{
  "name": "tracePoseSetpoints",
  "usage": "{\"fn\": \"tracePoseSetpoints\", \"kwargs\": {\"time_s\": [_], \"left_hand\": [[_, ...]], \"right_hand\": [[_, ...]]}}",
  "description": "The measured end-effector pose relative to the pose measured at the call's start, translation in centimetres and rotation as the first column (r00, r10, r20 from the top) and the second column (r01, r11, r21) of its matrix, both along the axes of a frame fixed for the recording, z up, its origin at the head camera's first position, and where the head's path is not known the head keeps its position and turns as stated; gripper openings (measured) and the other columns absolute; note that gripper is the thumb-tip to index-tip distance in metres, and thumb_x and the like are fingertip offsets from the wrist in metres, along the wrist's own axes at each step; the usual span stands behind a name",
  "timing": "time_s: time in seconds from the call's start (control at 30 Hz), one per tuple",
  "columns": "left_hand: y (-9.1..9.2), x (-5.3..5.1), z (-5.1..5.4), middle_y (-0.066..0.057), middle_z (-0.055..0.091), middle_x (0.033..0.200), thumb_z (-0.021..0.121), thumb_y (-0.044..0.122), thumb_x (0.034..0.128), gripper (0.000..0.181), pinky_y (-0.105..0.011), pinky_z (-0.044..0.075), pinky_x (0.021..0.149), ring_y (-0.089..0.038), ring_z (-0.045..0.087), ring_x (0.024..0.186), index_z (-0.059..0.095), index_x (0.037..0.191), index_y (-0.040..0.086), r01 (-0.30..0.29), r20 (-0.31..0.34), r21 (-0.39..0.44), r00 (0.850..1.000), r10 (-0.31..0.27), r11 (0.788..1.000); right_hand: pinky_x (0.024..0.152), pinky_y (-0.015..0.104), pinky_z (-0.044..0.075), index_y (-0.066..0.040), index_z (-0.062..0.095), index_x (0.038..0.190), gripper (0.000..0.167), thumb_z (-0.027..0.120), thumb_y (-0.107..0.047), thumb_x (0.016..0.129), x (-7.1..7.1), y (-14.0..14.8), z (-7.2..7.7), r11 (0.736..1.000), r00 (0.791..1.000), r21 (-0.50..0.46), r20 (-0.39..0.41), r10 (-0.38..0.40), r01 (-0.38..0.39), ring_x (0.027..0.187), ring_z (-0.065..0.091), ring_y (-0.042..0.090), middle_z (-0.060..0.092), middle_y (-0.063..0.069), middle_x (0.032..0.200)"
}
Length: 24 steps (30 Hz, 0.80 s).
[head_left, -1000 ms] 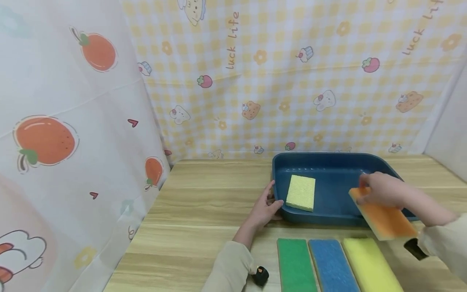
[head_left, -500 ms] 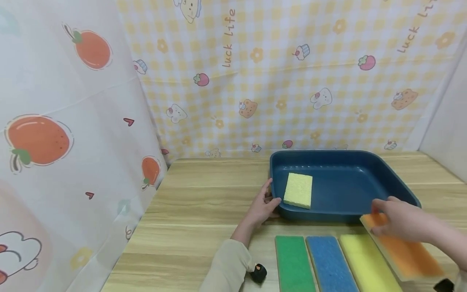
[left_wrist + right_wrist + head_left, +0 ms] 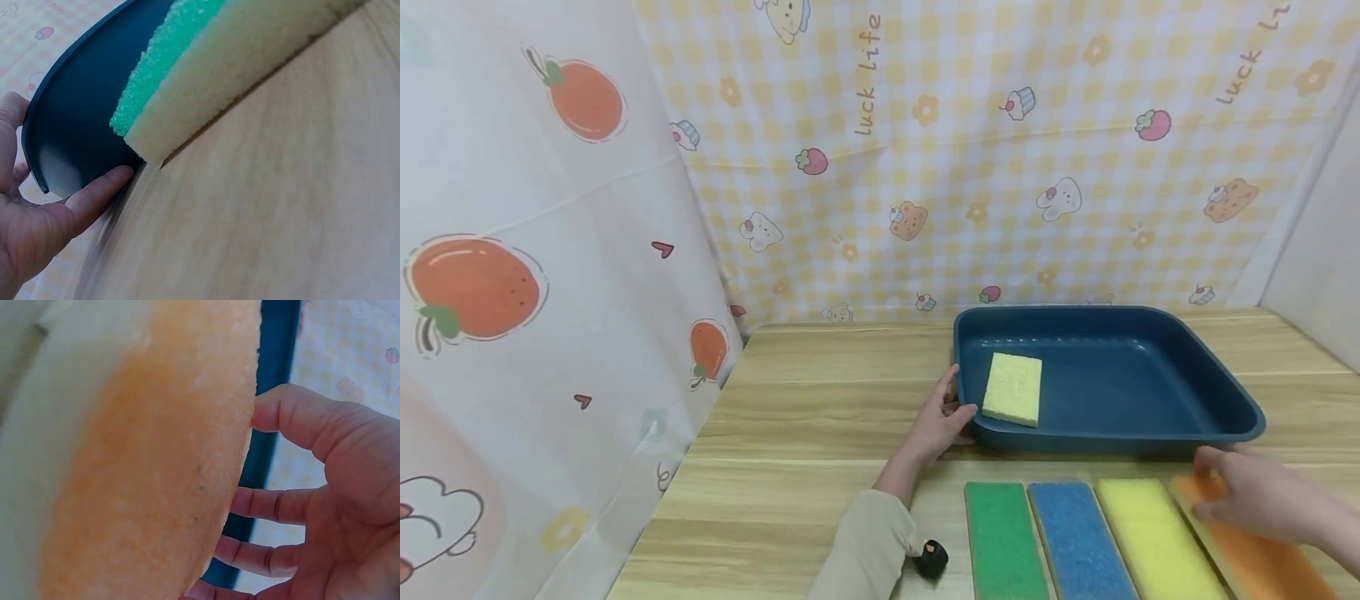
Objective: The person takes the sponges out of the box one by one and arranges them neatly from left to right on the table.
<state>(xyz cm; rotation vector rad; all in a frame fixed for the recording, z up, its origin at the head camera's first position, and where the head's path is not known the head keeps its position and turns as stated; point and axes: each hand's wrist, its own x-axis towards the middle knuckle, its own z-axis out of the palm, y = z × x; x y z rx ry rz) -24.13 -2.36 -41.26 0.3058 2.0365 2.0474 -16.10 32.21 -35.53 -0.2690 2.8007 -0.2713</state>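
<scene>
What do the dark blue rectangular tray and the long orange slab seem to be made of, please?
The dark blue rectangular tray: probably hard plastic or coated metal, smooth and slightly glossy, judging by its soft highlights.
The long orange slab: likely foam sponge, matt, given its grainy face and uneven edge.

- One green sponge [image 3: 1006, 542], one blue sponge [image 3: 1081, 542], one yellow sponge [image 3: 1157, 533] and one orange sponge [image 3: 1273, 564] are making a row of four long ones toward the near edge of one worktop [image 3: 820, 400].
- One small pale sponge [image 3: 1013, 389] is lying inside the tray, bringing the sponges to five.
- One dark blue tray [image 3: 1127, 383] is standing along the far edge, toward the right corner.
- Two hands are showing: one left hand [image 3: 936, 425], one right hand [image 3: 1262, 492].
- Two patterned cloths are hanging: one checked cloth [image 3: 985, 258] along the far edge, one white cloth [image 3: 572, 200] along the left.
</scene>
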Motion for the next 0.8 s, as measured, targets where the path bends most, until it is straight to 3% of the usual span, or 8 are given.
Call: {"fn": "tracePoseSetpoints", "kwargs": {"time_s": [0.2,0.47,0.8], "left_hand": [[0.0,0.0,0.1,-0.019,0.039,0.130,0.054,0.015,0.0897,0.065,-0.044,0.054,0.067,-0.029,0.052,0.105,0.021,0.143,0.031,-0.001,0.002,-0.004,1.000,0.001,1.000],[0.1,-0.1,0.2,-0.019,0.039,0.130,0.055,0.015,0.0896,0.065,-0.045,0.053,0.068,-0.029,0.052,0.106,0.021,0.143,0.030,0.002,0.001,-0.004,1.000,-0.002,1.000],[0.1,-0.1,0.2,-0.018,0.041,0.127,0.054,0.016,0.0895,0.064,-0.044,0.053,0.068,-0.028,0.053,0.103,0.022,0.143,0.032,0.001,0.000,-0.011,1.000,-0.001,1.000]], "right_hand": [[0.053,0.030,0.034,-0.001,0.054,0.092,0.040,0.073,-0.029,0.071,-0.1,0.4,-1.1,1.000,0.999,-0.005,-0.034,-0.001,0.000,0.068,0.041,0.020,0.050,0.008,0.079],[0.054,0.029,0.033,0.000,0.054,0.092,0.037,0.073,-0.024,0.072,-0.3,0.3,-1.6,1.000,0.998,-0.026,-0.065,0.011,-0.012,0.070,0.038,0.019,0.047,-0.002,0.061],[0.057,0.033,0.039,0.002,0.055,0.091,0.038,0.073,-0.025,0.071,-1.2,0.7,-2.2,0.998,1.000,-0.064,-0.007,-0.010,0.009,0.078,0.047,0.028,0.059,0.003,0.079]]}}
